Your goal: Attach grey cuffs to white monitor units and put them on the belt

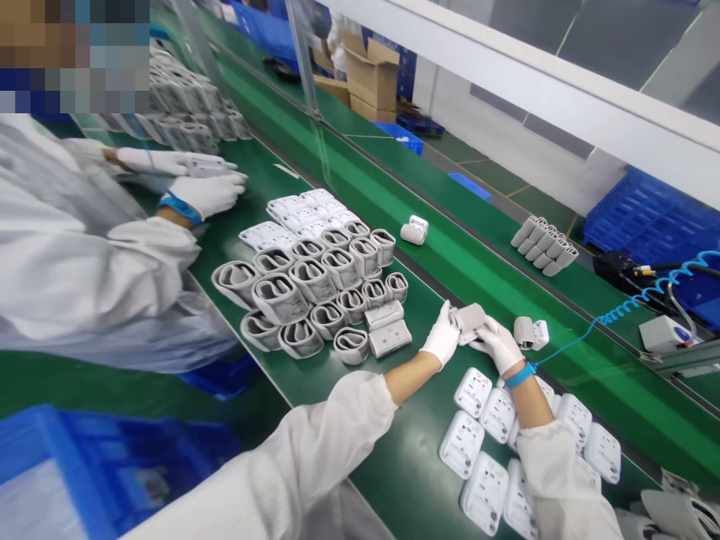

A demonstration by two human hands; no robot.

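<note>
Both my hands wear white gloves. My left hand (442,339) pinches the left end of a grey rolled cuff (471,318), and my right hand (499,346), with a blue wrist strap (520,373), grips its right end. A light edge shows under the cuff; what it is I cannot make out. Below my right hand and forearm lie several white plastic device units (473,391), partly hidden by my arm. Left of my left hand, several rolled grey cuffs (352,343) stand on end, with flat ones (390,339) beside them.
On the green conveyor belt (466,277) sit a cuff with a white unit (415,230) and another such pair (524,333). White units (309,214) and a co-worker's gloved hands (208,196) are at left. A coiled blue cord (635,296) runs to my right wrist. Cuffs (544,244) stand beyond the belt.
</note>
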